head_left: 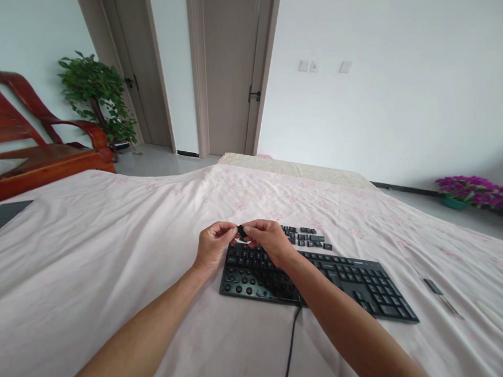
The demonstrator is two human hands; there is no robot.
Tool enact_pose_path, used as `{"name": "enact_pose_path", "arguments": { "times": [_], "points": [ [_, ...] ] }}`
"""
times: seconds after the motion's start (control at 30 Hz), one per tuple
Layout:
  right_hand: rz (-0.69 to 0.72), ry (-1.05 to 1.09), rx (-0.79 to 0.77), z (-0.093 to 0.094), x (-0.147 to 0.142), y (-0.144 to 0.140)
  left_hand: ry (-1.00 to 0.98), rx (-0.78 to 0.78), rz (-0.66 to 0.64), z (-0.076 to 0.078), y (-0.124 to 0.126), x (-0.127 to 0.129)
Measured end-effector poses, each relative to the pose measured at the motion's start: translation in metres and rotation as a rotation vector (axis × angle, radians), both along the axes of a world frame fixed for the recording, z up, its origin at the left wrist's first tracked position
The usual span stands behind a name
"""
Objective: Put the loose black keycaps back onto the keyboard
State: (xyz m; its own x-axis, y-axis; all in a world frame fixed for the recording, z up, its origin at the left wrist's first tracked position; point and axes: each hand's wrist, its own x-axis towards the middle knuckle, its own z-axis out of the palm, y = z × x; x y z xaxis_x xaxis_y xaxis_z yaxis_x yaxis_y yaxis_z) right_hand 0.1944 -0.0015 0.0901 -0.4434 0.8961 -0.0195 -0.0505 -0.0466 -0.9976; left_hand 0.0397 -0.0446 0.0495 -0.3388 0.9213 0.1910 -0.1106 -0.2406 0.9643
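Observation:
A small black keycap (241, 232) is pinched between the fingertips of my left hand (215, 243) and my right hand (269, 238), just above the upper left corner of a black keyboard (343, 284). The keyboard lies on the cloth, its cable running toward me. Along its lower left, the caps are off and round key stems (239, 289) show. My right hand and forearm hide part of its middle. Behind the keyboard lie several loose keycaps (316, 238), partly covered by my right hand.
A keycap puller with thin metal wires (436, 290) lies right of the keyboard. A dark flat object (0, 217) rests at the cloth's left edge. The pink-flowered cloth (143, 261) is wrinkled. Beyond stand a wooden bench (50, 166), a green plant (95, 88) and purple flowers (478, 189).

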Motion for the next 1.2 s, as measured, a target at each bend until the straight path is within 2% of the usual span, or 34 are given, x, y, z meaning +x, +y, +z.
{"name": "enact_pose_path", "arguments": {
  "times": [0.17,0.3,0.87,1.0,1.2],
  "points": [
    [0.005,0.073,-0.17,0.0,0.006,-0.004,0.101,0.046,0.035,0.004,-0.004,0.001],
    [0.01,0.116,-0.211,0.0,0.007,-0.007,0.158,0.051,0.048,0.005,-0.005,0.002],
    [-0.038,0.136,-0.163,-0.005,0.001,-0.017,0.138,0.031,0.056,0.002,-0.007,0.005],
    [-0.069,0.118,-0.107,-0.006,0.0,-0.022,0.139,0.033,0.068,0.002,-0.007,0.006],
    [-0.086,0.052,0.011,-0.008,0.002,-0.024,0.148,0.052,0.02,0.002,-0.006,0.003]
  ]
}}
